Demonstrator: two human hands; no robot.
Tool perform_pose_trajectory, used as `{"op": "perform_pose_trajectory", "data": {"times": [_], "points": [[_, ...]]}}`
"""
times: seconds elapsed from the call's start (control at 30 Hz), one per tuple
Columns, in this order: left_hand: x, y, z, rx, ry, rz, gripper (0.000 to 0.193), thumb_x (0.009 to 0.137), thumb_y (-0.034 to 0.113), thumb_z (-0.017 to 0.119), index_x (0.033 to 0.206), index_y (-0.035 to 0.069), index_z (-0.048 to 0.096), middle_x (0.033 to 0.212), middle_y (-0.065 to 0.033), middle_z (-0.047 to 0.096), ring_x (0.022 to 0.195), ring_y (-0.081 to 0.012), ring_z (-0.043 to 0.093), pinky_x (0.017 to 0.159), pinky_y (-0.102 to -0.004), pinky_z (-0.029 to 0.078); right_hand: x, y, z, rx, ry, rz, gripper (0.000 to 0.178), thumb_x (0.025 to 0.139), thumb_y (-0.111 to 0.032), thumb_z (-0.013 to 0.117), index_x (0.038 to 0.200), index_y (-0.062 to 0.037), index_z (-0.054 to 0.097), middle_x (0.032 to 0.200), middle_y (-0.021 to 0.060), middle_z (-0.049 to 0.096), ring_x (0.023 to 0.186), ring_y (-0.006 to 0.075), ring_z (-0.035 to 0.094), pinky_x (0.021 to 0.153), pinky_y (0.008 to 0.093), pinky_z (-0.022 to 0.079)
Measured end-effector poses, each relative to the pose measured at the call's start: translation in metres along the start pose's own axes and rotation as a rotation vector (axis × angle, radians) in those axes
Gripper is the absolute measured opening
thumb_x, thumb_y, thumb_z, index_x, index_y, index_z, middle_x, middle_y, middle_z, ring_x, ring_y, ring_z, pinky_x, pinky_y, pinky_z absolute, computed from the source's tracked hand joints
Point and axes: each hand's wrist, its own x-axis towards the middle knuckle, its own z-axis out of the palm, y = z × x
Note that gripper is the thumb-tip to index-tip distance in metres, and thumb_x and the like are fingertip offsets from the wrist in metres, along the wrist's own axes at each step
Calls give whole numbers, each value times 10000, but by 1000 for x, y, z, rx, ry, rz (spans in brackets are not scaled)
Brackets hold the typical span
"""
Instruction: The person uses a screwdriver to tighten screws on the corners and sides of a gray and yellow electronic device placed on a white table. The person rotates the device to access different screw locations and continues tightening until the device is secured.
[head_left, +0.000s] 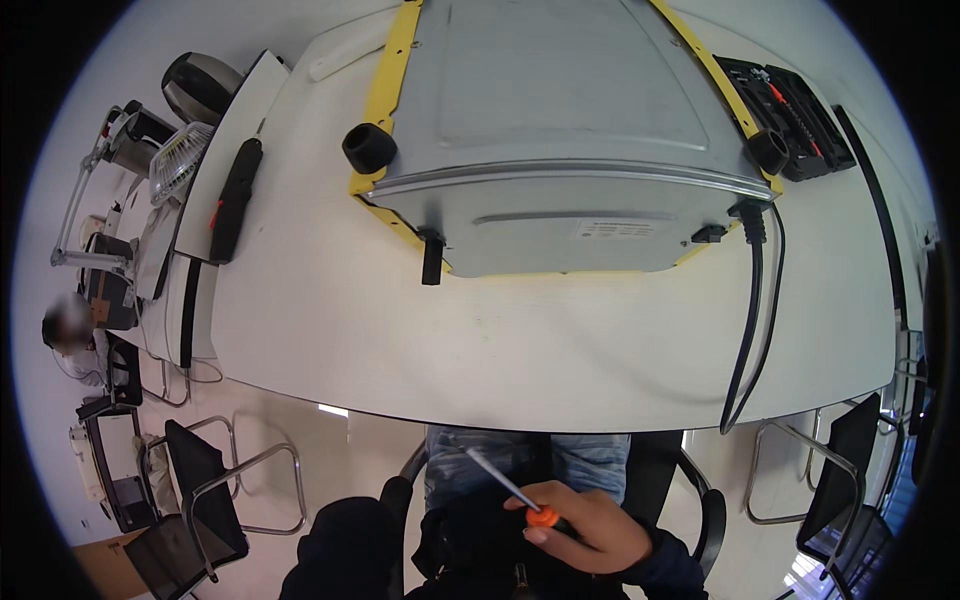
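My right hand [592, 528] is closed around the handle of a screwdriver [503, 482], low over my lap. Its orange-and-black grip is partly hidden by my fingers, and the metal shaft points up and left. Only the dark sleeve [345, 545] of my left arm shows; the left hand itself is out of sight. Beyond the table's near edge lies a large grey metal appliance [570, 90] with yellow edge strips and black round feet. Its near side carries a small black switch [709, 234], a plugged-in power cord [752, 320] and a black projecting piece [431, 260].
The white table [480, 350] curves across the middle. A black power screwdriver [237, 200] lies at its left, an opened black tool case [800, 120] at the far right. The cord loops over the near edge. Chairs [205, 500] stand around; a person [85, 345] sits far left.
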Motion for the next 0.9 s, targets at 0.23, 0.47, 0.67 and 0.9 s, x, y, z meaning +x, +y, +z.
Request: {"op": "perform_pose_trajectory", "data": {"times": [0.23, 0.47, 0.67, 0.9], "points": [[-5, -10, 12, 94, -80, 87, 239, 821, 292, 415, 1023, 224, 522, 475, 78, 504, 447, -104, 556, 355, -241, 398, 8, 11, 19, 28, 24, -47, 296, 839, -168, 487, 1080, -13, 413, 565, 83, 503, 393, 176, 488, 383, 250, 345], [-11, -8, -2, -50, 20, 12, 218, 785, 190, 467, 582, 121, 505, 422, 21, 455, 379, -153, 484, 361, -281, 355, 11, 14, 19, -2, 51, -12, 284, 837, -171, 489, 1064, -10, 433, 605, 99, 539, 391, 187, 494, 375, 251, 346], [-11, -16, -3, -48, -34, 36, 214, 776, 275, 515, 623, 126, 504, 425, 23, 459, 390, -155, 499, 373, -269, 368, 12, 13, 17, 7, 77, -38, 287, 833, -168, 497, 1064, -10, 436, 610, 102, 544, 387, 188, 491, 376, 255, 347], [-16, -13, -11, 54, -86, -90, 273, 744, 348, 570, 654, 97, 513, 452, 13, 463, 424, -143, 519, 391, -242, 372, 13, 10, 16, -7, 65, -29, 291, 825, -163, 508, 1055, 0, 434, 628, 108, 554, 415, 209, 511, 396, 267, 369]]}}
